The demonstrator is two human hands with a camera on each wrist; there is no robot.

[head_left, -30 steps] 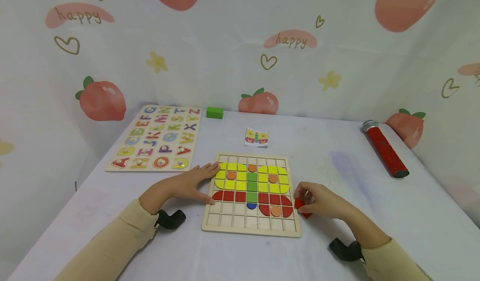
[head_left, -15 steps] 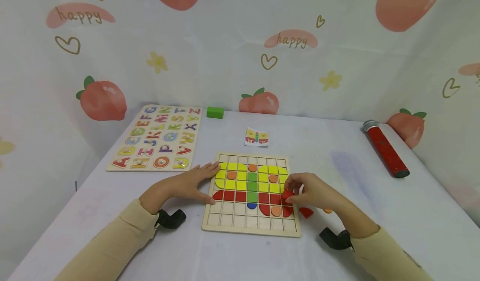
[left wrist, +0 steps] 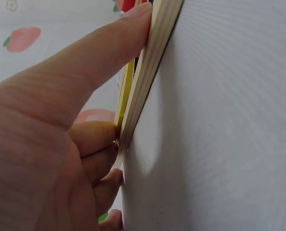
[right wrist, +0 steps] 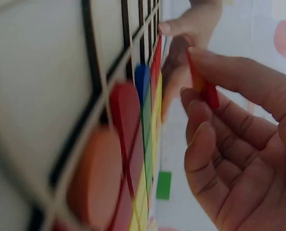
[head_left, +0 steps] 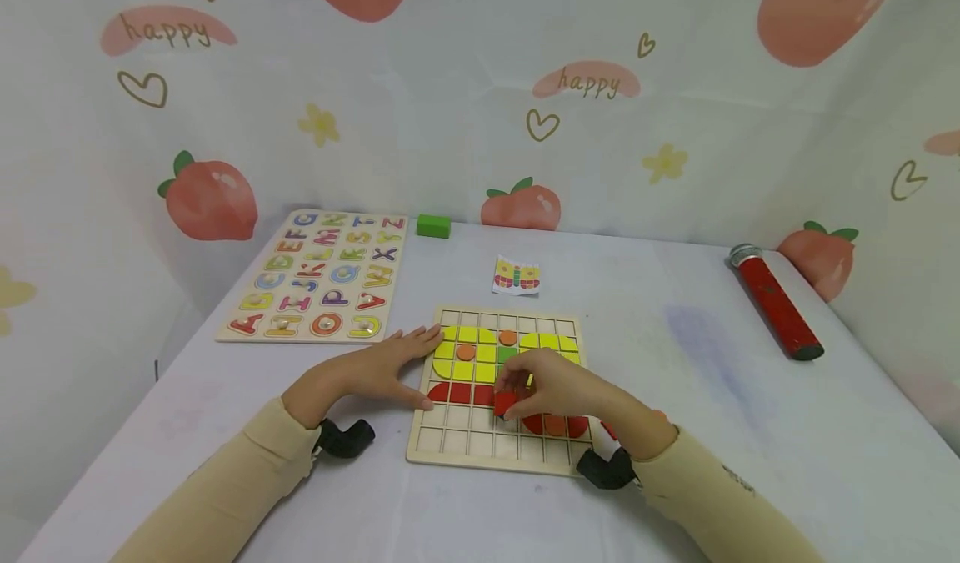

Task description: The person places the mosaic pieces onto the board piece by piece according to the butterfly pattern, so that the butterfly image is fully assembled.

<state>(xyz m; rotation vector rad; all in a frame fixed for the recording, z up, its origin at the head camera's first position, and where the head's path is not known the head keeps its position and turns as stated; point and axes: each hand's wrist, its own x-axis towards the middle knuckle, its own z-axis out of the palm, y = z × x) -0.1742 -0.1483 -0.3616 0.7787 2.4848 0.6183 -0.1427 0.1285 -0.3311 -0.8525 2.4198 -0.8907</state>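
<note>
A wooden grid board (head_left: 450, 442) lies on the table, set with yellow, red, green and orange pieces in a butterfly shape. My right hand (head_left: 558, 384) pinches a small red puzzle piece (head_left: 505, 404) between thumb and fingers, over the lower middle of the board. In the right wrist view that red piece shows beyond a blue piece (right wrist: 142, 79) and an orange disc (right wrist: 97, 178) on the board. With fingers extended, my left hand (head_left: 382, 371) rests at the board's left edge, its thumb touching the rim. My right hand and forearm hide part of the butterfly's right side.
An alphabet puzzle board (head_left: 225, 336) lies at the back left, near a green block (head_left: 433, 226). Behind the grid board is a small butterfly picture card (head_left: 516, 277). A red microphone (head_left: 776, 304) lies at far right. Another red piece (head_left: 609, 431) is beside the board, partly hidden.
My right hand has picked up a red piece from beside the board's right edge and carried it left to the board's middle. The left hand has stayed at the left edge.
</note>
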